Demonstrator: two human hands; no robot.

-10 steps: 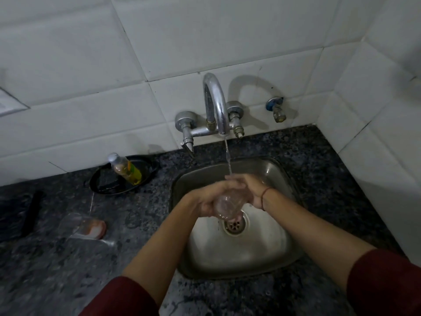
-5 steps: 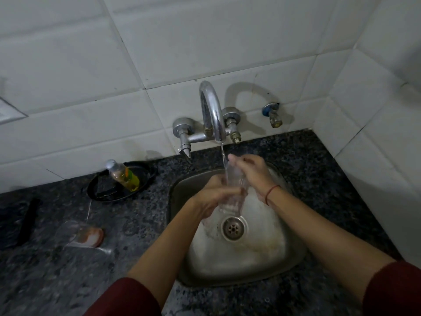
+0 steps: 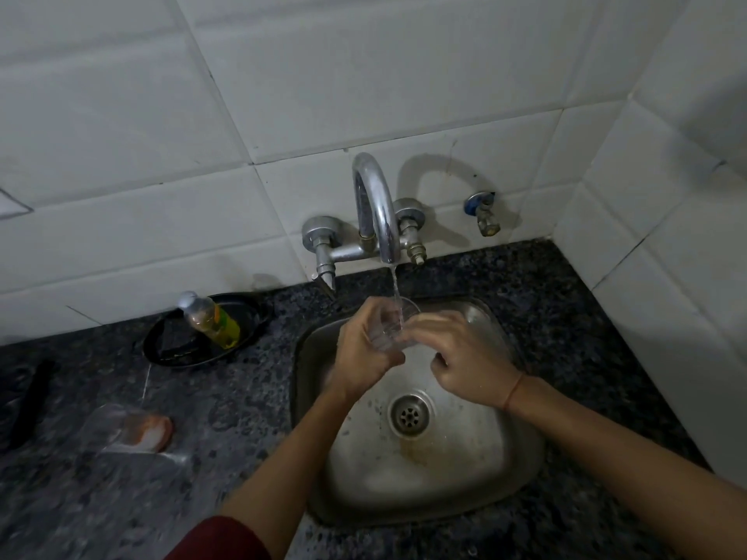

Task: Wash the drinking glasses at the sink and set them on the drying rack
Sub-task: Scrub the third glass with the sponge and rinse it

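Rinse step. Glass [image 3: 394, 329] is now mouth-up under the tap [image 3: 374, 204] stream, over the back of the sink [image 3: 521, 458]. A second ago it lay low over the drain. My left hand [image 3: 364, 349] wraps its body, fingers curled round. Right hand [image 3: 469, 357] has curled fingers at the glass's side (blurred, so I cannot tell pinch from mere touch). Water runs inside, so soap is probably flushing out. Drying rack not in view; placement pending.
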